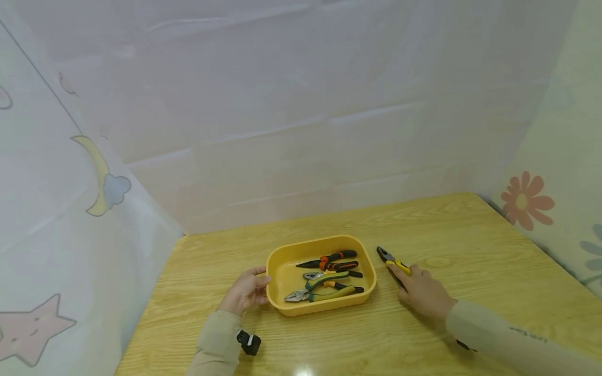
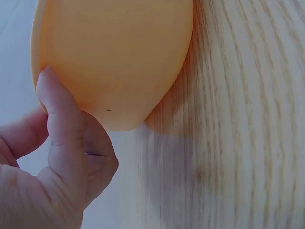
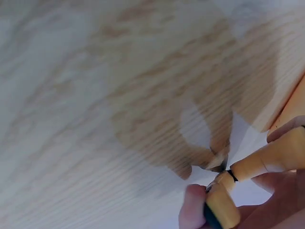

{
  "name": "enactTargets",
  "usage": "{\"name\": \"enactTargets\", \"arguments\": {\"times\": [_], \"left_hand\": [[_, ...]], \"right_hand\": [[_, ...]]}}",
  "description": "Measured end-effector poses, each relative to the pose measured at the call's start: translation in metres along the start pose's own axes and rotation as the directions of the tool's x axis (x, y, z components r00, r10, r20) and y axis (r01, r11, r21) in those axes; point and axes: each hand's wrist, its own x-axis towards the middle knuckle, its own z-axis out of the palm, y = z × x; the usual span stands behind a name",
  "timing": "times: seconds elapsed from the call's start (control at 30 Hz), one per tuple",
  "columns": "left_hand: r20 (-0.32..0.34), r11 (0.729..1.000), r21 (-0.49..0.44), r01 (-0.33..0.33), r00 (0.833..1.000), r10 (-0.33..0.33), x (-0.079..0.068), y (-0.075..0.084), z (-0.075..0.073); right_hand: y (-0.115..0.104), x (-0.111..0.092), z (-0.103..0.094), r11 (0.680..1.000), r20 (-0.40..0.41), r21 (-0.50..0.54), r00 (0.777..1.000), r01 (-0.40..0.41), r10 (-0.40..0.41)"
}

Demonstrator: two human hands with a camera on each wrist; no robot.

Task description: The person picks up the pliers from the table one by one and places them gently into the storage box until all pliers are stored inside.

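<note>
A yellow plastic tray (image 1: 287, 312) holds several pliers. My left hand (image 1: 246, 291) grips the tray's left rim; in the left wrist view its thumb (image 2: 62, 119) lies against the wall, with other fingers behind. My right hand (image 1: 423, 293) holds yellow-and-black pliers (image 1: 386, 256) by the handles, right of the tray, jaws pointing away over the table. Inside the tray lie black-and-orange needle-nose pliers (image 1: 324, 262), green-handled combination pliers (image 1: 301, 296) and another pair (image 1: 314, 275) partly hidden beneath the green handles. The right wrist view shows the held pliers' yellow handles (image 3: 267, 157) apart, within the fingers.
The wooden table (image 1: 437, 230) extends around the tray and meets a pale sheet wall (image 1: 301, 130) at the back. Printed sheets with a moon (image 1: 96, 177) and a red flower (image 1: 525, 201) hang at left and right. A small black device (image 1: 249, 343) sits at the left wrist.
</note>
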Motion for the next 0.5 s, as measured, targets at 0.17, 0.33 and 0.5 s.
{"name": "enactTargets", "arguments": {"times": [0.17, 0.33, 0.5], "left_hand": [[-0.005, 1.0, -0.003, 0.001, 1.0, -0.001, -0.0006, 0.0, 0.0001], [-0.005, 1.0, -0.001, -0.001, 1.0, 0.001, -0.0014, 0.0006, 0.0007], [-0.004, 1.0, -0.002, -0.003, 1.0, 0.003, -0.0015, 0.0, 0.0003]], "right_hand": [[-0.0005, 0.002, 0.0004, 1.0, 0.01, 0.016, 1.0, -0.016, 0.016], [0.0006, 0.0032, 0.0002, 1.0, 0.015, 0.028, 1.0, 0.002, -0.002], [0.001, 0.0016, -0.0018, 1.0, -0.014, 0.013, 1.0, 0.018, -0.018]]}}
